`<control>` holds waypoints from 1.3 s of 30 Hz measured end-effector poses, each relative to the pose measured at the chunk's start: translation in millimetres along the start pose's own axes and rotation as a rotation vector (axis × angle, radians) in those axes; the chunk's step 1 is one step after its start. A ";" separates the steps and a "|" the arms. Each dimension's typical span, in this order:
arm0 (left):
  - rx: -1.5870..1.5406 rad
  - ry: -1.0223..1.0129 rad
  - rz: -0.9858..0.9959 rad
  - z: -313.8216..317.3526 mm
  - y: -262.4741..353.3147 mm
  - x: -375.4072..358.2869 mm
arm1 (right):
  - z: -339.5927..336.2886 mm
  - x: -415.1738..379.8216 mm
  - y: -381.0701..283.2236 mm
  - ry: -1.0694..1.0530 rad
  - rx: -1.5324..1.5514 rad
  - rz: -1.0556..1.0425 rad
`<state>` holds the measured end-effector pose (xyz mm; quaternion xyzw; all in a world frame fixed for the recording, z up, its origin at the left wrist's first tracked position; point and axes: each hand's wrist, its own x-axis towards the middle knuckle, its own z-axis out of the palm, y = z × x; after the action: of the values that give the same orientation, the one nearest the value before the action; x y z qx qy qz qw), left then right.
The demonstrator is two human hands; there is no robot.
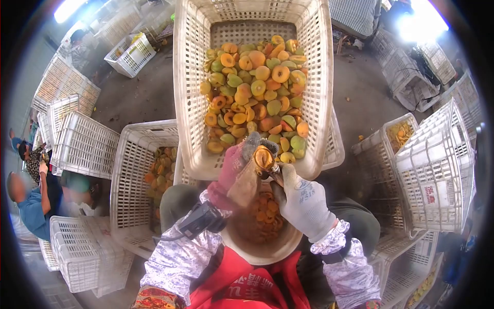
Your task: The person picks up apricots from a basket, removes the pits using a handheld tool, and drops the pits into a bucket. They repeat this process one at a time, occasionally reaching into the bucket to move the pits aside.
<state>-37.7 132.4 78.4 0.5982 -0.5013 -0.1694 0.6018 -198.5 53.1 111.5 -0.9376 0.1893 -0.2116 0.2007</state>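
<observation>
My left hand (241, 172), in a stained glove with dark fingertips, is closed around a halved peach (264, 157), its cut face turned up and its middle brownish. My right hand (307, 200), in a pale knit glove with blue print, grips a dark-handled pitting tool (277, 177). The tool's metal end touches the fruit; its exact tip is hidden. Below both hands, between my knees, stands a pale bucket (262, 255) with orange pieces (266, 211) inside. Just beyond my hands, a large white crate (186, 103) holds many yellow, green and orange peaches (257, 87), several cut in half.
Another crate (128, 180) with fruit stands at my left. Stacked white crates (87, 144) rise farther left, and more crates (432, 175) stand on the right. A person in a blue top (33, 213) sits at the far left. Grey floor (139, 98) shows beyond.
</observation>
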 end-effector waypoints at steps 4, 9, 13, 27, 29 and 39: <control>-0.209 -0.030 -0.260 -7.0 7.1 6.4 | -1.8 -2.0 2.8 0.005 -0.053 -0.076; -0.192 -0.084 -0.467 -18.2 -17.4 5.6 | -7.0 -3.0 5.4 -0.193 0.090 -0.026; -0.163 -0.316 -0.362 -14.0 19.2 25.8 | 19.6 -9.9 17.7 -0.046 0.263 -0.041; -0.538 0.237 -0.537 -5.7 -14.1 1.0 | 19.6 -7.4 -1.4 -0.292 0.534 0.028; -0.644 0.071 -0.564 -11.5 8.9 -3.7 | 5.0 0.1 -3.9 -0.291 0.609 0.013; -0.840 0.150 -0.804 -13.4 22.2 3.7 | -8.7 11.5 4.0 -0.965 1.045 0.538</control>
<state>-34.1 141.9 102.6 0.4621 -0.0809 -0.5257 0.7096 -194.1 42.0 120.6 -0.6306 0.1778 0.2160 0.7239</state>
